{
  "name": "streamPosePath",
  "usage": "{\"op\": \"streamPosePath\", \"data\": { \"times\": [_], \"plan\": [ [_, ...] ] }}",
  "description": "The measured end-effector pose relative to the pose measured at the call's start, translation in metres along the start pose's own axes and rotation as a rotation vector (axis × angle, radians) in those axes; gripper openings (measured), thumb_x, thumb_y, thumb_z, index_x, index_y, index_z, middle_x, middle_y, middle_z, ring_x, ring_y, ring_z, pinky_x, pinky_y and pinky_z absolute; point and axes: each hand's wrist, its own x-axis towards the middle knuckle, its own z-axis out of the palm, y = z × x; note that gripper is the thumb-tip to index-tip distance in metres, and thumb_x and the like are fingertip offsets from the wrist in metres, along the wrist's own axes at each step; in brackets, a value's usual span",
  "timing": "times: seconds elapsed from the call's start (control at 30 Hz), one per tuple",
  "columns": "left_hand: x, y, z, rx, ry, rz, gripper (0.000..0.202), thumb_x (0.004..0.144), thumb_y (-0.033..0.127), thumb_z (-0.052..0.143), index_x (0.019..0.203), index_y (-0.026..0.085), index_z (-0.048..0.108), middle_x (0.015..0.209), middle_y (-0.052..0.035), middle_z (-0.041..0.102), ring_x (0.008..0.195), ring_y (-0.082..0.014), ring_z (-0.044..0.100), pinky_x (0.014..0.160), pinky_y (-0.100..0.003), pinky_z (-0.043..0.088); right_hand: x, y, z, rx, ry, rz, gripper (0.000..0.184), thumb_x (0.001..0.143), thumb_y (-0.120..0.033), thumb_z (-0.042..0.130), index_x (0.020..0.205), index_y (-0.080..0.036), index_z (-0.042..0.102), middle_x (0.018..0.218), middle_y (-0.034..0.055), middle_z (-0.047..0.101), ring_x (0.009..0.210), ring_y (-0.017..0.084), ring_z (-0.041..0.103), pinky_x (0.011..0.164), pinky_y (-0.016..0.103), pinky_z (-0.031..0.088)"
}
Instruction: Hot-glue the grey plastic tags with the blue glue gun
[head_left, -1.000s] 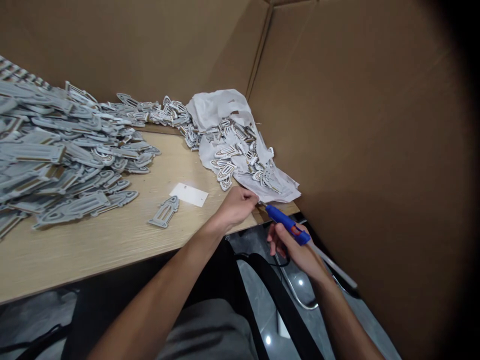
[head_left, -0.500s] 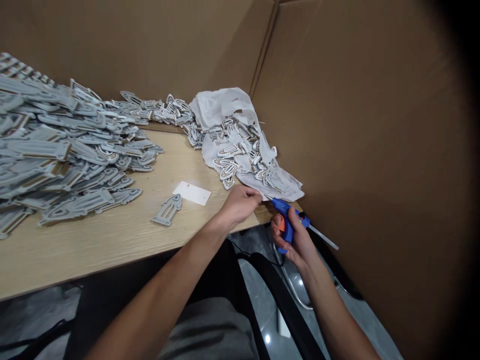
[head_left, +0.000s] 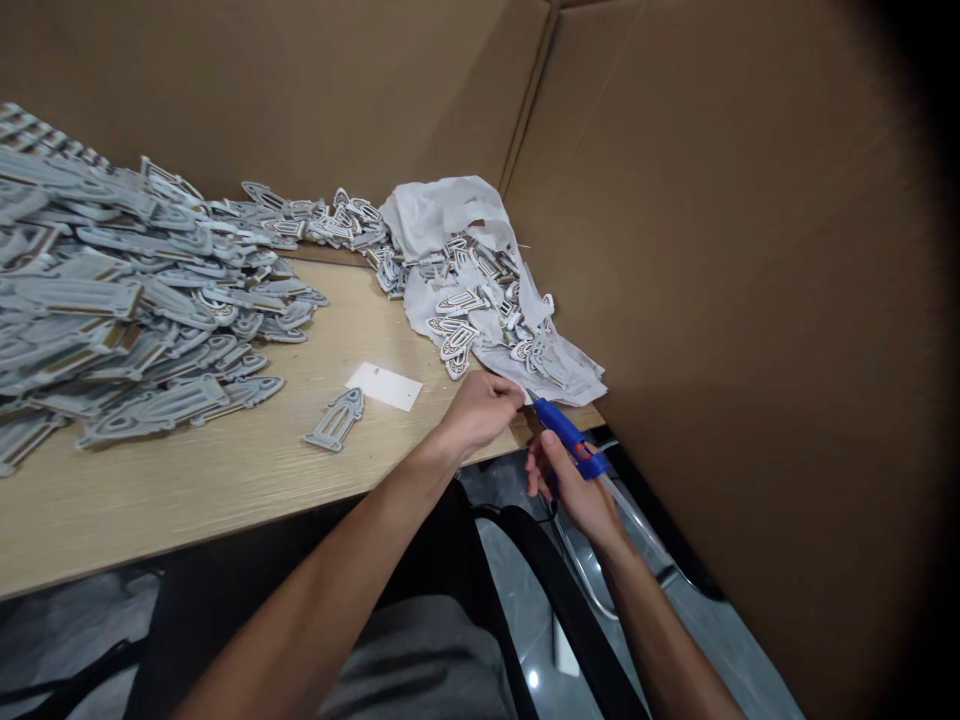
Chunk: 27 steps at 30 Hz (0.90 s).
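My left hand (head_left: 480, 410) is closed in a pinch over the table's right front corner; what its fingertips hold is too small to make out. My right hand (head_left: 574, 490) grips a blue hot glue gun (head_left: 562, 430) with an orange trigger. The gun's nozzle points up and left, close beside the left fingertips. Left of my left hand lie a single grey arch-shaped piece (head_left: 335, 420) and a blank white card (head_left: 385, 387). Beyond it, small white arch pieces with brown patterns (head_left: 455, 335) rest on crumpled white paper (head_left: 581, 378).
A large heap of grey arch-shaped pieces (head_left: 150, 310) covers the left of the wooden table (head_left: 225, 490). Brown cardboard walls (head_left: 712, 250) rise behind and at right. Below the table edge are a black chair armrest (head_left: 555, 590) and a shiny floor.
My right hand has rolled the glue gun over, so its handle and trigger are less visible. The nozzle stays beside my left fingertips. My left hand has hardly moved.
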Motion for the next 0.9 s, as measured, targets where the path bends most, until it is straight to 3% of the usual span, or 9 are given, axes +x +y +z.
{"op": "streamPosePath", "data": {
  "times": [0.13,0.27,0.33,0.43,0.53,0.67,0.9],
  "plan": [
    [-0.001,0.001,-0.001,-0.003,0.008,-0.008,0.02,0.077,0.023,0.061,0.063,0.012,0.07,0.059,0.0014,0.05,0.059,-0.0094,0.038,0.061,-0.028,0.026,-0.004,-0.008,-0.001,-0.242,0.012,-0.03,0.052,0.096,-0.067,0.06,0.078,-0.018,0.061,0.054,0.0024,0.064,0.044,0.013,0.053,0.045,0.023,0.038],
    [-0.002,0.001,-0.001,-0.003,0.011,-0.008,0.02,0.076,0.024,0.06,0.062,0.013,0.069,0.057,0.0023,0.046,0.058,-0.009,0.034,0.061,-0.028,0.024,-0.009,-0.012,-0.007,-0.508,0.021,-0.153,0.038,0.096,-0.056,0.063,0.087,-0.019,0.06,0.057,-0.0008,0.063,0.05,0.016,0.057,0.054,0.024,0.043],
    [-0.002,0.0,-0.001,-0.001,0.01,0.003,0.02,0.075,0.023,0.059,0.061,0.013,0.068,0.058,0.0024,0.045,0.058,-0.009,0.034,0.061,-0.028,0.024,-0.011,-0.015,-0.012,-0.653,0.006,-0.233,0.03,0.098,-0.049,0.061,0.092,-0.02,0.061,0.065,0.0004,0.065,0.056,0.017,0.06,0.058,0.024,0.044],
    [-0.001,0.0,-0.001,0.006,0.002,0.007,0.018,0.074,0.022,0.057,0.062,0.013,0.068,0.06,0.0018,0.048,0.06,-0.0093,0.036,0.061,-0.027,0.025,-0.013,-0.025,-0.02,-0.852,-0.09,-0.303,0.017,0.103,-0.033,0.051,0.108,-0.02,0.061,0.091,0.007,0.074,0.076,0.021,0.07,0.069,0.026,0.047],
    [-0.001,0.0,-0.001,0.032,-0.009,-0.019,0.018,0.074,0.023,0.057,0.062,0.013,0.067,0.059,0.0017,0.046,0.059,-0.0094,0.034,0.06,-0.027,0.023,-0.016,-0.041,-0.023,-1.188,-0.158,-0.257,0.018,0.101,-0.02,0.049,0.116,-0.019,0.058,0.107,0.0112,0.075,0.085,0.024,0.075,0.068,0.029,0.045],
    [0.0,-0.002,-0.001,0.084,-0.022,-0.021,0.02,0.073,0.022,0.054,0.055,0.014,0.06,0.056,0.0025,0.039,0.056,-0.0084,0.027,0.058,-0.028,0.017,-0.018,-0.064,-0.017,-1.674,-0.208,-0.156,0.023,0.101,-0.015,0.047,0.122,-0.017,0.056,0.108,0.0111,0.075,0.077,0.026,0.077,0.058,0.032,0.037],
    [0.003,-0.009,-0.001,0.148,-0.049,0.04,0.019,0.07,0.021,0.053,0.052,0.016,0.048,0.056,0.0032,0.033,0.056,-0.0083,0.025,0.058,-0.028,0.014,-0.013,-0.088,-0.002,-1.914,-0.26,-0.119,0.022,0.103,-0.011,0.043,0.117,-0.017,0.059,0.104,0.0101,0.075,0.082,0.028,0.078,0.052,0.031,0.032]
  ]
}}
